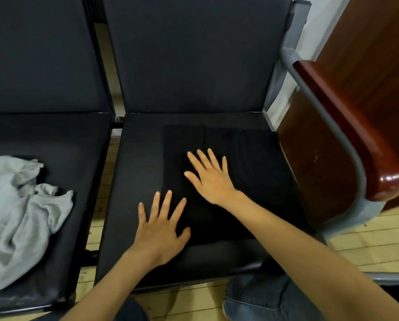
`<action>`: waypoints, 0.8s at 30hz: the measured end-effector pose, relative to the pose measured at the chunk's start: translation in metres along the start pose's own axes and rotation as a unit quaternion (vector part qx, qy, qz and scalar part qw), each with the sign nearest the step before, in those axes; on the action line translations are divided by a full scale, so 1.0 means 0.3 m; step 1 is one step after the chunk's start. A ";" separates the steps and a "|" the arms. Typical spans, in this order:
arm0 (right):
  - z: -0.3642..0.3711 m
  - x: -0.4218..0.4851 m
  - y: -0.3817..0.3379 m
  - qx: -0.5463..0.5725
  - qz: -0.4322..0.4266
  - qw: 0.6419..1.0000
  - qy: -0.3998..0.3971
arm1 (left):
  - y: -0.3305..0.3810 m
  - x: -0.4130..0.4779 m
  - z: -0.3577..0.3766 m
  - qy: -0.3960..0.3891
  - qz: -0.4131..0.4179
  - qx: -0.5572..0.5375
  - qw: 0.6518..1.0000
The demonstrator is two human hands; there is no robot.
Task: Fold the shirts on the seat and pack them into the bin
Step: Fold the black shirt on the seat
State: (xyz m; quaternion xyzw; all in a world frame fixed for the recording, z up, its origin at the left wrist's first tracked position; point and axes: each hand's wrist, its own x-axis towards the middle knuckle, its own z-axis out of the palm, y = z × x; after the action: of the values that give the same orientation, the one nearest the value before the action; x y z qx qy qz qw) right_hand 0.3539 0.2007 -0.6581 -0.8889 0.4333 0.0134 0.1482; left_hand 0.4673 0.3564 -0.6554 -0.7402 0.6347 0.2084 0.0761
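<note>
A black shirt (251, 163) lies folded into a flat rectangle on the right half of the dark middle seat (138, 172). My right hand (211, 179) presses flat on its middle with the fingers spread. My left hand (161, 230) lies flat with straight fingers at the shirt's near left edge, partly on the seat. A crumpled grey shirt (20, 214) lies loose on the left seat (78, 144). No bin is in view.
The chairs have dark backrests (193, 54) and a grey metal frame. A glossy red-brown wooden armrest (356, 135) stands right of the middle seat. Pale wooden floor (367, 239) shows below and between the seats. My jeans-clad knee (258, 297) is at the bottom.
</note>
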 end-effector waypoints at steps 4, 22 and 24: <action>0.058 -0.049 -0.034 -0.025 -0.027 0.997 -0.072 | -0.023 -0.018 -0.055 0.005 -0.059 0.006 0.998; -0.059 -0.109 0.320 0.113 0.084 0.978 0.152 | 0.114 -0.002 -0.026 0.213 0.007 -0.077 0.974; -0.036 -0.091 0.222 0.140 0.045 0.976 0.164 | 0.091 0.007 -0.038 0.200 -0.051 -0.090 0.974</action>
State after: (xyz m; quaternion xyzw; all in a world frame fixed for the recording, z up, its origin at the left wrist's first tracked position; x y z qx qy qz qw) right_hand 0.2842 0.1801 -0.6605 -0.8293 0.4885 -0.1863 0.1973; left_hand 0.4433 0.3453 -0.6418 -0.8021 0.5772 0.1082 -0.1085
